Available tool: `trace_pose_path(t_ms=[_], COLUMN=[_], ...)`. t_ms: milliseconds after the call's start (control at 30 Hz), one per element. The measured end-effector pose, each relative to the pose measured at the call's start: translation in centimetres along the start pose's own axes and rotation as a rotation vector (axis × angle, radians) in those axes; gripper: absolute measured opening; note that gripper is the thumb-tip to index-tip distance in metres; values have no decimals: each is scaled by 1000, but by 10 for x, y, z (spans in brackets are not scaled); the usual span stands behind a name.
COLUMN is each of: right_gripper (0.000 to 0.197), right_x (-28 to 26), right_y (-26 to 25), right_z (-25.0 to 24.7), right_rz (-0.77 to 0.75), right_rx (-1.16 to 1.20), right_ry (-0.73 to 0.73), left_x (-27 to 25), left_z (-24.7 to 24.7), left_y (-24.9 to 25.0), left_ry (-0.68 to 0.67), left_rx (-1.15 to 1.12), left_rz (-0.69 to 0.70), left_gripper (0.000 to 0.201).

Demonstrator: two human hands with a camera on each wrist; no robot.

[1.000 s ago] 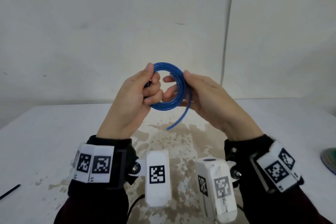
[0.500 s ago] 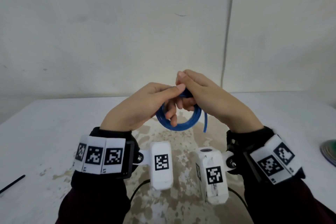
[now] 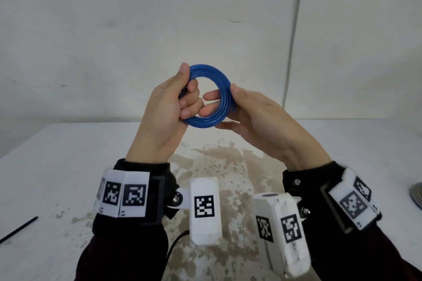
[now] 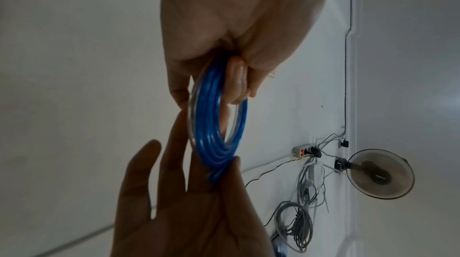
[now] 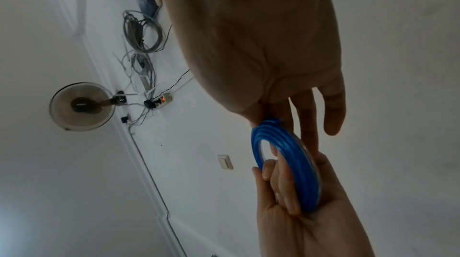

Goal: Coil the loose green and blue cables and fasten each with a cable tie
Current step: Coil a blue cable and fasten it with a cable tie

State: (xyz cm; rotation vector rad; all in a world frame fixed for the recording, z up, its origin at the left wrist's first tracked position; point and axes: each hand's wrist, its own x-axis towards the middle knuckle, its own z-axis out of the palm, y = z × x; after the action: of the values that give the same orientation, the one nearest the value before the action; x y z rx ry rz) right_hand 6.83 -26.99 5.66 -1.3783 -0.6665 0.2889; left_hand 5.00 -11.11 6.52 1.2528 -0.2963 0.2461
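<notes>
The blue cable [image 3: 214, 96] is wound into a tight ring of several turns and held upright in the air above the table. My left hand [image 3: 180, 96] grips the ring's left side, thumb along the outer top and fingers curled through the hole. My right hand [image 3: 228, 102] pinches the ring's right side between thumb and fingers. The ring shows edge-on as the blue cable [image 4: 216, 125] in the left wrist view and as the blue cable [image 5: 288, 164] in the right wrist view. No green cable is clearly in view.
A white table [image 3: 57, 166] with a brown stained patch [image 3: 217, 166] lies below my hands. A thin black strip [image 3: 18, 228] lies at the table's left edge. A greyish round object [image 3: 416, 196] shows at the right edge. A white wall stands behind.
The coil was lowered and tilted flat half a second ago; now it is raised and upright again. The loose tail that hung below the ring a second ago no longer hangs free.
</notes>
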Motion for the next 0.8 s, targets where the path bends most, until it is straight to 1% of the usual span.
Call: trace_pose_path(t_ms=[67, 133, 200, 267, 300, 333, 400, 467, 500, 567, 633, 667, 733, 800], right_gripper=[42, 39, 36, 36, 37, 37, 39, 39, 39, 34, 29, 30, 33, 35], right_x=[2, 4, 5, 3, 1, 0, -2, -2, -1, 1, 1, 1, 0, -1], right_y=[-1, -1, 1, 3, 5, 8, 15, 24, 28, 35, 40, 44, 51, 56], right_z=[6, 13, 20, 30, 36, 44, 65, 91, 105, 132, 154, 163, 176, 184], right_rz=[-2, -26, -38, -13, 8, 33, 90, 143, 166, 208, 255, 275, 303, 323], right_rx=[122, 207, 239, 231, 213, 186, 132, 139, 169, 274, 363, 363, 302, 239], right_ry=[2, 76, 144, 158, 147, 129, 98, 91, 94, 99, 93, 86, 72, 62], left_x=[-1, -7, -17, -33, -41, -50, -66, -81, -89, -108, -126, -134, -145, -149], left_z=[1, 3, 0, -14, -27, -41, -78, -123, -147, -192, -228, -240, -258, -270], left_y=[2, 4, 10, 19, 26, 33, 46, 53, 53, 48, 40, 36, 29, 23], left_ry=[-1, 0, -12, -21, -4, 32, 142, 241, 260, 232, 195, 194, 201, 204], left_rx=[-21, 1, 99, 283, 420, 573, 844, 1137, 1321, 1629, 1760, 1785, 1819, 1868], left_rz=[-1, -15, -44, -84, -110, -139, -205, -312, -407, -649, -858, -928, -989, -973], left_gripper=[41, 41, 43, 49, 53, 54, 49, 41, 36, 25, 21, 20, 21, 25])
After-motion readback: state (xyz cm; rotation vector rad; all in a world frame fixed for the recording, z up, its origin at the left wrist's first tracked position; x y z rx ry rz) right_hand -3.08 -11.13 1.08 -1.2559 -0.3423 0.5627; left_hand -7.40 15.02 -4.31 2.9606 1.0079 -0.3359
